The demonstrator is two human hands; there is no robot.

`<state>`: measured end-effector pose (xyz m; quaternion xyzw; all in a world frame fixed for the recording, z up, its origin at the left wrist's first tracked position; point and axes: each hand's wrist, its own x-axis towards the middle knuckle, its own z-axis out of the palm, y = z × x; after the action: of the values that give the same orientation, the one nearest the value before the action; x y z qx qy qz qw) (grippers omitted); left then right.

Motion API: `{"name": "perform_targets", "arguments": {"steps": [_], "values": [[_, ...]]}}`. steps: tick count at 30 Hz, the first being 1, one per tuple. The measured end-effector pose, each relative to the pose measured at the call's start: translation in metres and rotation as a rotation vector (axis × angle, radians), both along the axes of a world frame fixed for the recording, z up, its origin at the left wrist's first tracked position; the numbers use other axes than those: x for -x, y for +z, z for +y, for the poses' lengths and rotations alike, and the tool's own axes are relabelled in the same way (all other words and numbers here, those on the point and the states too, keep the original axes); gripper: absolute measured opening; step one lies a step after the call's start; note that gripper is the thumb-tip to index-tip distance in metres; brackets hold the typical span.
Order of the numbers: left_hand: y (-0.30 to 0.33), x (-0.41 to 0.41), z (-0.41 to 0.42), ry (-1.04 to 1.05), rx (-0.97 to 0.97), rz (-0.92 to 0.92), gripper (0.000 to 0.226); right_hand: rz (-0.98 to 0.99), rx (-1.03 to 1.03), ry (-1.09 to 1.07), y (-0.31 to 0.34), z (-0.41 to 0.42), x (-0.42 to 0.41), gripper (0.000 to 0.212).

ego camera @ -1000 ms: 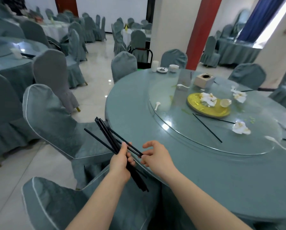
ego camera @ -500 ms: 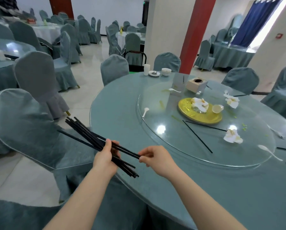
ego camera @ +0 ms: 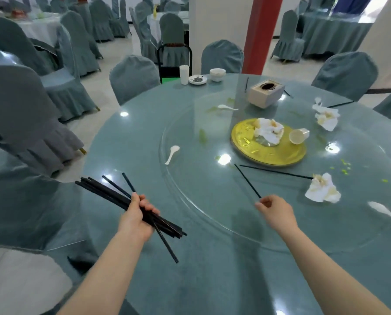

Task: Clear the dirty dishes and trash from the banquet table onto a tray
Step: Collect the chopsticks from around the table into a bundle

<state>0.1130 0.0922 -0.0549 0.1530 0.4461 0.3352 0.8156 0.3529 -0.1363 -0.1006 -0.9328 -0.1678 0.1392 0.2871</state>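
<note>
My left hand [ego camera: 135,215] grips a bundle of black chopsticks [ego camera: 103,192] over the near left edge of the round table [ego camera: 126,142]. My right hand [ego camera: 277,210] reaches onto the glass turntable [ego camera: 190,178] and pinches the near end of a loose black chopstick [ego camera: 246,181]. A second chopstick [ego camera: 276,172] lies crosswise beside it. Further in sits a yellow plate [ego camera: 269,156] with a crumpled napkin [ego camera: 268,131] on it and a tipped plastic cup [ego camera: 299,136] at its rim. More used napkins [ego camera: 323,189] [ego camera: 327,115] lie to the right.
White spoons [ego camera: 173,153] [ego camera: 227,107] [ego camera: 383,210] lie on the glass. A tissue box [ego camera: 266,92] stands at the back. A cup stack [ego camera: 184,73], a small dish [ego camera: 197,79] and a bowl [ego camera: 217,74] sit at the far edge. Covered chairs [ego camera: 26,105] ring the table.
My right hand left the bundle and moved right onto the turntable to a loose chopstick. My left hand keeps the bundle. The view has shifted toward the table.
</note>
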Motion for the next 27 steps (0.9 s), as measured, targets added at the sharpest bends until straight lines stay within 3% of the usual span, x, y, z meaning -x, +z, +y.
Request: {"name": "perform_targets", "arguments": {"steps": [3, 6, 9, 15, 18, 20, 23, 27], "values": [[-0.007, -0.021, -0.002, 0.030, 0.024, 0.014, 0.035, -0.006, 0.103, -0.050, -0.024, -0.007, -0.035, 0.040], [-0.009, -0.036, -0.001, 0.012, 0.012, 0.071, 0.037, 0.020, 0.231, 0.037, -0.043, -0.002, -0.049, 0.021], [-0.012, -0.051, 0.000, 0.011, 0.041, 0.096, 0.041, 0.014, 0.208, -0.024, -0.049, 0.003, -0.063, 0.011], [-0.023, -0.079, 0.004, -0.011, 0.062, 0.090, 0.038, -0.160, 0.247, -0.027, -0.041, 0.012, -0.122, 0.047], [-0.029, -0.088, 0.005, 0.004, 0.069, 0.110, 0.037, -0.129, 0.368, 0.061, -0.037, 0.018, -0.151, 0.067], [-0.033, -0.094, 0.004, 0.011, 0.070, 0.123, 0.036, -0.142, 0.432, 0.100, -0.040, 0.022, -0.162, 0.062], [-0.039, -0.098, -0.001, 0.018, 0.082, 0.130, 0.035, -0.266, 0.422, 0.171, -0.047, 0.030, -0.162, 0.030], [-0.041, -0.099, -0.006, 0.028, 0.088, 0.110, 0.034, -0.142, 0.345, 0.167, -0.053, 0.037, -0.151, 0.019]]}}
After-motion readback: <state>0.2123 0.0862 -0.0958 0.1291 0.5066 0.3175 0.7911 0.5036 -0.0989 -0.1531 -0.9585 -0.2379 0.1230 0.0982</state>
